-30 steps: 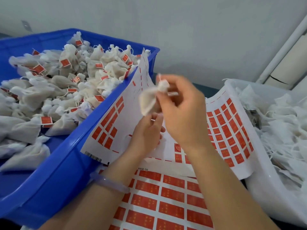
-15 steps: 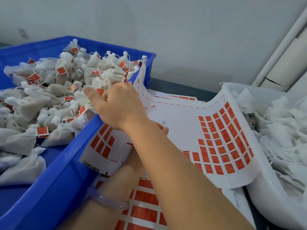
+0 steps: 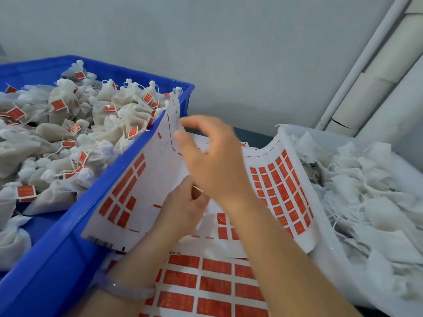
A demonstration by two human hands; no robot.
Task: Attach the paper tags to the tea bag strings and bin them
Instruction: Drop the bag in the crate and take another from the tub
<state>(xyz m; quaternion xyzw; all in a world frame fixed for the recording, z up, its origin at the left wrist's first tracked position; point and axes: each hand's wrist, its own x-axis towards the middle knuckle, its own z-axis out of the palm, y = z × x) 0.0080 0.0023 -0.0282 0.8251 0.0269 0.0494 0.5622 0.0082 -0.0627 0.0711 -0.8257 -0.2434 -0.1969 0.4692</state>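
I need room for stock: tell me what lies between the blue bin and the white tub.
Head view: a partly used tag sheet sags from blue bin to white tub over a fuller sheet, left hand and right hand above.

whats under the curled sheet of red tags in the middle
Another sheet of red tags lies flat beneath the curled sheet; only its near rows show. Its far part is covered by that sheet, the left hand and the right hand.

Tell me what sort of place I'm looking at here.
Probably a hand-packing workstation for tea bags, small workshop rather than kitchen. A blue plastic crate is heaped with tagged tea bags, a white tub holds untagged bags, and sheets of red paper tags lie between them.
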